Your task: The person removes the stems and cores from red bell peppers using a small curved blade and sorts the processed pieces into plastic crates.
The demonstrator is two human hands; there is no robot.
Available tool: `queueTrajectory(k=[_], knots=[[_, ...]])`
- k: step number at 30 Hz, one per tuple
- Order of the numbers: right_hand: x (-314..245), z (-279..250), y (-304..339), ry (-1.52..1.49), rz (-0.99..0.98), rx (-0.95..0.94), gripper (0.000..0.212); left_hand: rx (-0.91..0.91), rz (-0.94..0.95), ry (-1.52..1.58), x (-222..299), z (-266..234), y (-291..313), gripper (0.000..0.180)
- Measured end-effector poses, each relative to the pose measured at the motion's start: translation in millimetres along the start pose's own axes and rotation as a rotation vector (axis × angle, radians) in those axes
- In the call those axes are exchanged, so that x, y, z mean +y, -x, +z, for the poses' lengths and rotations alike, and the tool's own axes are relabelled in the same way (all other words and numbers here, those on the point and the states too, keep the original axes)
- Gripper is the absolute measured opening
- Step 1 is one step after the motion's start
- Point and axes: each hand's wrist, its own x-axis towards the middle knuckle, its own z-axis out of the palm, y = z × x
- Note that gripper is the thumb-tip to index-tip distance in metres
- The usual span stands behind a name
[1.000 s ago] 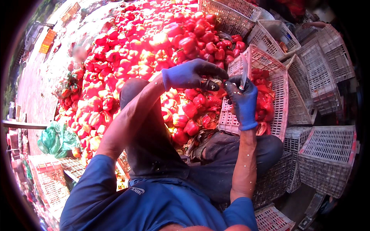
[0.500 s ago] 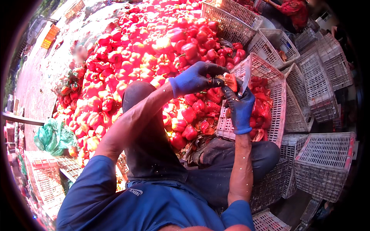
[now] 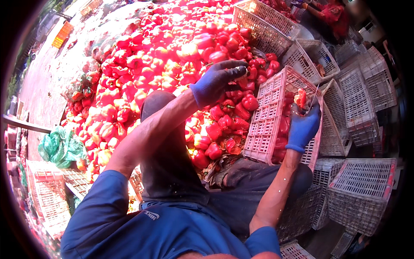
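My left hand point(image 3: 221, 82), in a blue and dark glove, is raised over the heap of red bell peppers point(image 3: 159, 73). Its fingers point right with the thumb apart below, and a small pale bit clings near the fingertips. My right hand point(image 3: 304, 127), gloved alike, is over a pale pink plastic crate point(image 3: 264, 123). Closed in it is a knife, whose thin blade point(image 3: 317, 94) points up, seen nearly edge-on. The same hand also holds a cut piece of red pepper point(image 3: 300, 97) at its fingertips. Red pepper pieces point(image 3: 282, 129) lie inside the crate.
Empty-looking crates point(image 3: 312, 56) and stacked crates point(image 3: 362, 181) line the right side. Green netting point(image 3: 62, 147) lies at left by more crates point(image 3: 49, 190). Another person in red point(image 3: 332, 19) is at the upper right. My bent knees point(image 3: 159, 103) border the heap.
My hands have moved apart. The right one went right, over the crate, carrying the knife and pepper piece; the left one let go of the pepper and shifted slightly left.
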Motion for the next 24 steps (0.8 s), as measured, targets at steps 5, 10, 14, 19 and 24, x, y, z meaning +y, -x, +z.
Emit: queueTrajectory(k=[5,10,14,19,24], knots=[[-23.4,9.0,23.0,-0.760,0.195,-0.187,0.042,-0.074,-0.034,0.042,-0.5,14.5,-0.7,0.046],[-68.2,38.2,50.9,-0.900,0.143,-0.313,0.030,-0.244,-0.011,0.153,-18.1,21.4,-2.7,0.048],[-64.7,33.3,51.4,-0.958,0.294,-0.389,0.017,-0.150,0.266,-0.175,-25.0,27.3,-5.3,0.034],[-59.3,36.7,50.5,-0.541,-0.100,-0.298,0.018,0.086,0.882,-0.713,-3.9,54.3,4.5,0.031],[15.8,3.2,-3.3,-0.513,0.202,-0.056,0.029,0.117,0.684,-0.204,30.2,8.3,90.7,0.039]])
